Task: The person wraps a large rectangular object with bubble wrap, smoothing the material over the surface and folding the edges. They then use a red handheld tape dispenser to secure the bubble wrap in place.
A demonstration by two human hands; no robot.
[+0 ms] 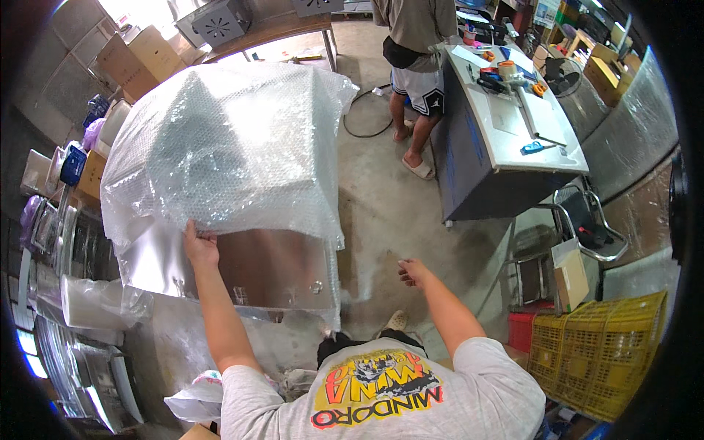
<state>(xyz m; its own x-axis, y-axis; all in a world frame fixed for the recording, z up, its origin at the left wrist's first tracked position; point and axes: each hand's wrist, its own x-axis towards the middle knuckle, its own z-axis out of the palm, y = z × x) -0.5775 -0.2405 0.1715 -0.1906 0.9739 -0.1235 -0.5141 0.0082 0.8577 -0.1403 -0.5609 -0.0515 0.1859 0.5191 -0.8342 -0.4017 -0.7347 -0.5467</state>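
Observation:
A large box-shaped thing lies under a sheet of clear bubble wrap (227,139) on my left. The sheet covers its top and hangs down the sides. Along the near part, a shiny metal panel (271,264) shows bare below the sheet's edge. My left hand (202,246) is closed on that near edge of the bubble wrap, thumb on top. Away from the wrapped thing, my right hand (412,273) hangs over the floor with loosely bent fingers apart and nothing visible in them.
A person (414,59) stands at a white-topped desk (506,139) bearing tape rolls and tools. Yellow crates (598,352) and a metal chair (587,220) are at right. A roll of clear wrap (92,302), cardboard boxes (139,62) and a wooden table (271,33) line the left and back.

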